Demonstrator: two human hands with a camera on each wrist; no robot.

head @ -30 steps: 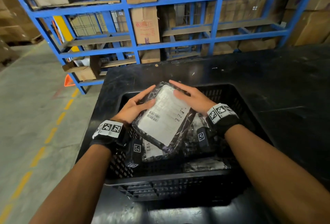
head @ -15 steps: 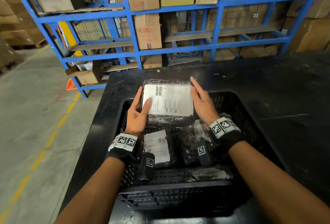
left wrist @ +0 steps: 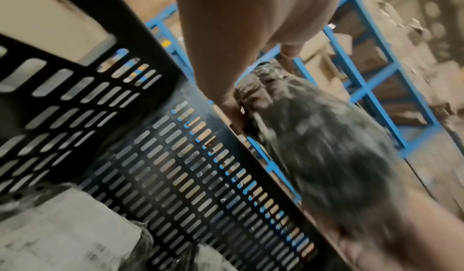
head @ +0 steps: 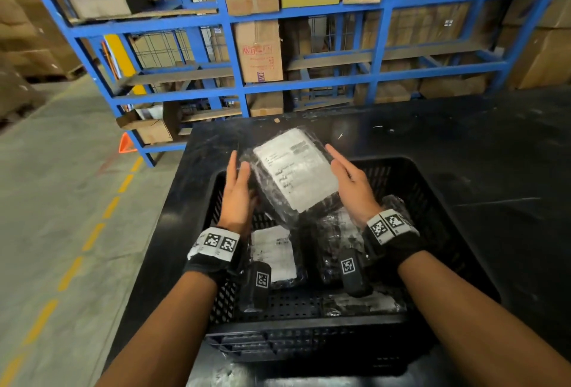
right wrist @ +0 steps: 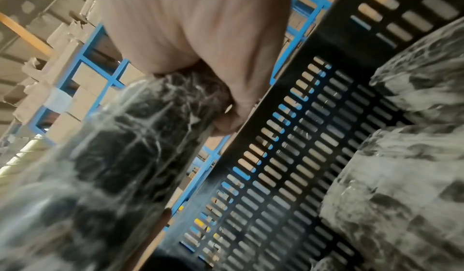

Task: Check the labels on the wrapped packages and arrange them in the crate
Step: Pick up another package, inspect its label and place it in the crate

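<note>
Package (head: 295, 172) now tilted between hands (head: 349, 184)

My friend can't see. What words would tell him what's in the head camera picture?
Two hands, left hand and right hand, hold a plastic-wrapped package by its sides, white label up, above a black crate. More wrapped packages lie in the crate, which sits on a black table before blue shelves of cardboard boxes.
</note>
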